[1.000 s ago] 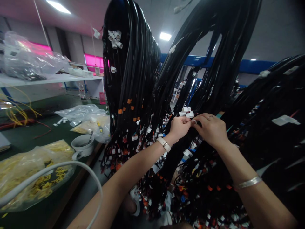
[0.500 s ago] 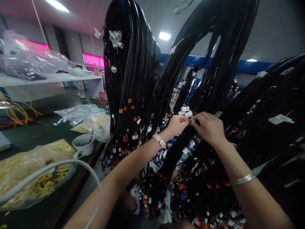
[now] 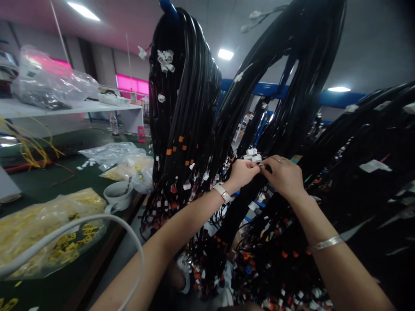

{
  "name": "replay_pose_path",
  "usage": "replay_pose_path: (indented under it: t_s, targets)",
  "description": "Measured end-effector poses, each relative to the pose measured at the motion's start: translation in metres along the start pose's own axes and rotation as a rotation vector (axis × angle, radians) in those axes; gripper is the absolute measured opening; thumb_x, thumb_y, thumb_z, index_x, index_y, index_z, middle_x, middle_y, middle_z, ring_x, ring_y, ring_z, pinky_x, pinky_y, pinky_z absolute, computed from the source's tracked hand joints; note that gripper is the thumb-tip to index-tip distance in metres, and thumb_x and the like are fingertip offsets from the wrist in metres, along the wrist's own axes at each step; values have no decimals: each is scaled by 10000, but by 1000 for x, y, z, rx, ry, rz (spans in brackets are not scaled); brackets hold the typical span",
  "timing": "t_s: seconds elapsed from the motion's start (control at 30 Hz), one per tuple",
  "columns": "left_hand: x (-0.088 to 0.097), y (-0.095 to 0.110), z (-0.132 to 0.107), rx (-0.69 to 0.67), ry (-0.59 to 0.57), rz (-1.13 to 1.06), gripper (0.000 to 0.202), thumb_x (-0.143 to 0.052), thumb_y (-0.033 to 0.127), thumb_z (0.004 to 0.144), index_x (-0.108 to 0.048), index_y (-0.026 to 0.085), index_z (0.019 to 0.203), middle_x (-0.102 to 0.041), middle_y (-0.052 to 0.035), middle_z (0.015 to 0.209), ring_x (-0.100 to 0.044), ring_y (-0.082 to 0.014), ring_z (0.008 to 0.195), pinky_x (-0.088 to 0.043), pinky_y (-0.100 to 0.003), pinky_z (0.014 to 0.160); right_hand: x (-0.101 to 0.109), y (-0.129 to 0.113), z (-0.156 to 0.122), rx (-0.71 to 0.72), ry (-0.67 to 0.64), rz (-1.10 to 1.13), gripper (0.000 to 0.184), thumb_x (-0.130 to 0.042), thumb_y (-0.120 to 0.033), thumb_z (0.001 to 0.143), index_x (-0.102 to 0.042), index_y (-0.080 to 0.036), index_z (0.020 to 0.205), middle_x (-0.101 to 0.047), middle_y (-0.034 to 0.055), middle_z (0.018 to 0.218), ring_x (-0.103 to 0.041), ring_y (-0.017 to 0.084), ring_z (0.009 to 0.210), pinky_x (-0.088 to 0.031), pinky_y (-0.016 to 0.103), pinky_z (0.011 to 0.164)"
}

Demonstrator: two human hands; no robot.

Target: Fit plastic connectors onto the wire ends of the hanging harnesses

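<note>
My left hand (image 3: 244, 173), with a white watch at its wrist, is closed in a pinch. Its fingertips meet those of my right hand (image 3: 282, 173), also pinched. Between them is a small pale wire connector (image 3: 262, 166), mostly covered by the fingers. A cluster of white connectors (image 3: 253, 154) sits just above my left fingertips. Behind and below both hands hang thick bundles of black wire harness (image 3: 241, 203), their lower ends crowded with small white, orange and red connectors.
On the left, a green-topped bench (image 3: 81, 175) bears a white cup (image 3: 118, 196) with a metal tool in it, and a clear bag of yellow parts (image 3: 48, 229). A white cable (image 3: 97, 217) arcs across the lower left. Harnesses hang from a blue rail (image 3: 340, 98).
The view has shifted slightly, so the bench and harnesses sit a little further right. Both hands stay pinched together at nearly the same spot.
</note>
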State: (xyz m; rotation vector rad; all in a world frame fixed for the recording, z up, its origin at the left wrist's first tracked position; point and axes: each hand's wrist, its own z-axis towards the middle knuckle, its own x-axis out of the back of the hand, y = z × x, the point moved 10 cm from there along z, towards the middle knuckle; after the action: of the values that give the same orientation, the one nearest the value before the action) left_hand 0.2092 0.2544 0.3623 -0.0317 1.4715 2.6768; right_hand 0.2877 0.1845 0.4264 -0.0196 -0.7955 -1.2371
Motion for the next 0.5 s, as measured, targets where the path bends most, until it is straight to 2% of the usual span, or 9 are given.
replay_pose_path:
  t_s: [0.07, 0.13, 0.23, 0.3, 0.37, 0.43, 0.5]
  targets:
    - [0, 1, 1, -17, 6, 40, 151, -555, 216, 662, -626, 133, 557, -515, 30, 503, -434, -87, 511, -286, -204, 496, 1, -1, -1, 4, 26, -7, 138, -581, -271, 823, -661, -166, 865, -683, 74, 878, -623, 224, 804, -412, 305, 619]
    - [1, -1, -4, 1, -25, 23, 144, -553, 208, 677, -669, 132, 639, -547, 21, 534, -453, -90, 517, -307, -202, 502, 2, -1, -1, 2, 48, 2, 144, -576, -286, 831, -661, -173, 859, -684, 71, 872, -625, 229, 804, -413, 307, 611]
    - [10, -7, -24, 63, -166, -3, 176, -589, 216, 693, -707, 139, 798, -604, 3, 605, -470, -88, 514, -335, -198, 500, 1, 0, -3, -5, 68, 17, 178, -578, -340, 838, -654, -180, 858, -683, 70, 868, -629, 241, 800, -421, 316, 611]
    - [27, -11, -46, 101, -283, 110, 158, -620, 261, 700, -709, 132, 717, -610, -12, 592, -466, -89, 497, -334, -200, 485, 0, 0, -4, -6, 76, 15, 208, -577, -370, 840, -649, -177, 866, -681, 79, 876, -628, 251, 803, -427, 324, 621]
    - [63, -16, -68, 142, -337, 256, 216, -593, 318, 738, -720, 144, 733, -602, -9, 549, -467, -98, 475, -340, -207, 480, 0, 0, -5, -4, 94, 1, 229, -576, -391, 839, -648, -176, 865, -681, 81, 873, -627, 248, 790, -424, 318, 610]
    - [120, -10, -82, 114, -246, 406, 272, -549, 364, 771, -723, 156, 766, -648, -15, 623, -533, -119, 557, -388, -211, 545, 1, 0, -7, -9, 133, -20, 244, -582, -406, 834, -651, -174, 863, -682, 74, 859, -626, 232, 764, -413, 299, 588]
    - [185, -5, -97, 136, -107, 607, 312, -518, 391, 786, -722, 157, 816, -699, -34, 760, -597, -155, 696, -429, -229, 645, 3, 0, -8, -20, 175, -39, 265, -596, -423, 821, -655, -167, 857, -683, 65, 848, -622, 207, 745, -406, 277, 578]
